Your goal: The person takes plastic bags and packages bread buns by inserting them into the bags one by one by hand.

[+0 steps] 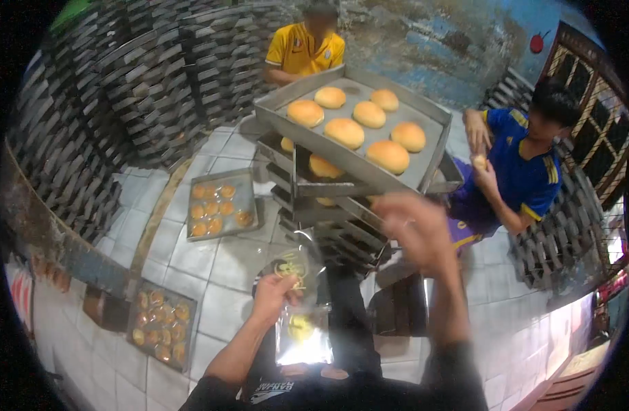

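My left hand (279, 296) is closed on a clear plastic bag (299, 268) with yellow print, held above my lap. Below it, another clear printed bag (304, 335) shines with reflected light. My right hand (413, 222) is raised and blurred by motion near the front corner of the top tray; its fingers are smeared, so what they hold cannot be made out. That metal tray (359, 88) carries several golden round buns (344, 133) and rests on a stack of trays (328, 188), with more buns inside the lower ones.
A tray of wrapped buns (222, 203) lies on the tiled floor (222, 264), another (164, 325) at lower left. Behind the stack sits a person in yellow (306, 51). At right, a person in blue (523, 154) holds a bun. Dark stacked trays (157, 68) line the left.
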A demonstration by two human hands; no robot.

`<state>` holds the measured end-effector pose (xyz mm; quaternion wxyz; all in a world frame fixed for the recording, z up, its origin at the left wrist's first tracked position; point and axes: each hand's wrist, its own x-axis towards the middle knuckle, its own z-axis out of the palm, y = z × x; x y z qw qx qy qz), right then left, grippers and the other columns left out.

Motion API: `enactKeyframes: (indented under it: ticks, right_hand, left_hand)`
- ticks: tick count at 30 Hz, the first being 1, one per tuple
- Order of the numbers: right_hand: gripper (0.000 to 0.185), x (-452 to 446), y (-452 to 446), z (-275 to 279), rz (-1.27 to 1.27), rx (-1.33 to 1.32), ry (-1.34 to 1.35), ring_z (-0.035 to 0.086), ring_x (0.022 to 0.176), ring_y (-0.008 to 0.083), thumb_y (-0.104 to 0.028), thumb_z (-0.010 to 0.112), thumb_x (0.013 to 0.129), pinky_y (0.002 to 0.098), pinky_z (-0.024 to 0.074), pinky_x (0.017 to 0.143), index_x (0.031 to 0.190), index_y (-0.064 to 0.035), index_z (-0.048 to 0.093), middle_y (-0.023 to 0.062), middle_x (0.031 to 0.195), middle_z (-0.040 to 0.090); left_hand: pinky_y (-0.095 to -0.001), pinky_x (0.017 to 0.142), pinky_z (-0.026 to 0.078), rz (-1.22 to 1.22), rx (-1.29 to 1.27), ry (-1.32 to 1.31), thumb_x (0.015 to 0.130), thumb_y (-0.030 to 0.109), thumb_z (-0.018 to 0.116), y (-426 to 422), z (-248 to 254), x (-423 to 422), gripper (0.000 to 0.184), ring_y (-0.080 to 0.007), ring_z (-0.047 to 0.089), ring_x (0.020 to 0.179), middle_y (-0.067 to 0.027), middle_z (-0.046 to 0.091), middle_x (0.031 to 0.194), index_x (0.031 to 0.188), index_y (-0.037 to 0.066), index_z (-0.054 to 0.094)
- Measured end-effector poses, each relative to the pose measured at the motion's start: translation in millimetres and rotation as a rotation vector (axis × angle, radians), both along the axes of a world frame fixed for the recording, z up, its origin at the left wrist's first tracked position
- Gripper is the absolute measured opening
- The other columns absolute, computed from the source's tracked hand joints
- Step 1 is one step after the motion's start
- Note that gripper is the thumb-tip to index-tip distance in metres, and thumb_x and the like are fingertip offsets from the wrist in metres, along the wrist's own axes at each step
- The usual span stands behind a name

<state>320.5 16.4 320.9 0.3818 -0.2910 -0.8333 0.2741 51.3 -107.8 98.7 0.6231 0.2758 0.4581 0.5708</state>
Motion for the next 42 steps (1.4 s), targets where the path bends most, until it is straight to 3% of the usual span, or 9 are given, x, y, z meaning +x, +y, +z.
enactKeyframes:
  ticks: [7, 9, 15, 18, 24, 28, 33, 37, 42]
  right_hand:
    - [0.058, -12.4, 207.3, 16.4, -0.459, 0.128, -0.865, 0.067, 0.086, 0.0434, -0.052, 0.055, 0.103, 0.0444, 0.0535, 0.083, 0.100, 0.0042, 0.070, 0.0274, 0.097, 0.072]
    - [0.062, -1.9, 239.0, -9.8, -0.413, 0.147, -0.807, 0.071, 0.081, 0.0362, -0.054, 0.055, 0.101, 0.0436, 0.0550, 0.076, 0.092, 0.0045, 0.071, 0.0262, 0.090, 0.073]
    - [0.034, -37.4, 144.2, 27.1, -0.117, -0.278, -0.221, 0.064, 0.070, 0.0134, -0.025, 0.075, 0.094, 0.0278, 0.0492, 0.058, 0.115, 0.0002, 0.067, 0.0043, 0.089, 0.069]
    - [0.045, -30.6, 137.9, 22.1, -0.202, -0.328, -0.342, 0.066, 0.091, 0.0135, -0.024, 0.073, 0.094, 0.0273, 0.0529, 0.077, 0.129, 0.0003, 0.060, 0.0064, 0.107, 0.069]
    - [0.058, -46.1, 33.1, 29.6, -0.257, -0.239, 0.295, 0.067, 0.107, 0.0219, -0.025, 0.077, 0.090, 0.0346, 0.0527, 0.095, 0.138, 0.0020, 0.056, 0.0141, 0.122, 0.068]
    - [0.053, -83.7, -61.3, -57.7, -0.119, -0.308, 0.103, 0.066, 0.112, 0.0251, -0.020, 0.084, 0.082, 0.0388, 0.0525, 0.096, 0.127, -0.0013, 0.062, 0.0122, 0.124, 0.068]
    - [0.049, -82.9, -75.0, -205.3, -0.016, 0.203, -0.066, 0.062, 0.118, 0.0377, 0.006, 0.080, 0.073, 0.0426, 0.0542, 0.098, 0.118, -0.0048, 0.063, 0.0166, 0.129, 0.059]
    - [0.051, -68.1, -60.1, -197.3, -0.175, 0.353, -0.060, 0.063, 0.117, 0.0392, 0.010, 0.073, 0.066, 0.0442, 0.0545, 0.098, 0.115, -0.0022, 0.066, 0.0171, 0.125, 0.063]
    - [0.050, -85.9, -69.6, -183.3, -0.164, 0.306, -0.073, 0.065, 0.114, 0.0327, 0.000, 0.072, 0.068, 0.0434, 0.0527, 0.093, 0.117, -0.0074, 0.066, 0.0121, 0.121, 0.067]
  left_hand:
    - [-0.0259, 0.052, 0.047, 0.105, -0.014, -0.130, 0.101, 0.022, 0.068, -0.7, -81.0, -6.1, 0.023, -0.0089, 0.061, 0.059, -0.0081, 0.071, 0.077, 0.101, -0.001, 0.067]
    - [-0.0256, 0.051, 0.046, 0.095, -0.045, -0.041, 0.101, 0.022, 0.069, -1.3, -67.4, -17.1, 0.024, -0.0089, 0.060, 0.058, -0.0089, 0.072, 0.079, 0.102, -0.002, 0.066]
    - [-0.0243, 0.052, 0.043, 0.134, -0.021, -0.023, 0.103, 0.023, 0.063, 0.3, -73.0, -17.2, 0.019, -0.0059, 0.053, 0.059, -0.0061, 0.068, 0.080, 0.102, 0.004, 0.064]
    - [-0.0315, 0.064, 0.058, 0.092, -0.053, -0.078, 0.108, 0.026, 0.053, 0.6, -65.0, -24.7, 0.024, -0.0145, 0.066, 0.068, -0.0155, 0.075, 0.097, 0.102, 0.003, 0.058]
    - [-0.0402, 0.081, 0.063, 0.272, -0.086, -0.365, 0.107, 0.023, 0.056, 18.1, -47.7, -35.4, 0.022, -0.0311, 0.075, 0.096, -0.0185, 0.073, 0.112, 0.110, 0.001, 0.057]
    - [-0.0454, 0.091, 0.060, 0.362, -0.174, -0.404, 0.102, 0.016, 0.065, 49.6, -55.9, -48.8, 0.024, -0.0327, 0.072, 0.108, -0.0159, 0.070, 0.113, 0.118, -0.001, 0.057]
    - [-0.0432, 0.083, 0.058, 0.295, -0.201, -0.385, 0.102, 0.034, 0.065, 66.9, -25.2, -24.7, 0.038, -0.0295, 0.072, 0.103, -0.0147, 0.071, 0.118, 0.125, 0.004, 0.059]
    - [-0.0406, 0.092, 0.055, -0.022, -0.197, -0.480, 0.103, 0.041, 0.057, 57.1, 12.6, 6.4, 0.041, -0.0250, 0.070, 0.106, -0.0106, 0.072, 0.119, 0.126, 0.008, 0.062]
    - [-0.0399, 0.099, 0.053, 0.109, -0.229, -0.430, 0.102, 0.038, 0.056, 47.6, 13.0, 24.5, 0.039, -0.0248, 0.068, 0.108, -0.0096, 0.072, 0.119, 0.122, 0.007, 0.068]
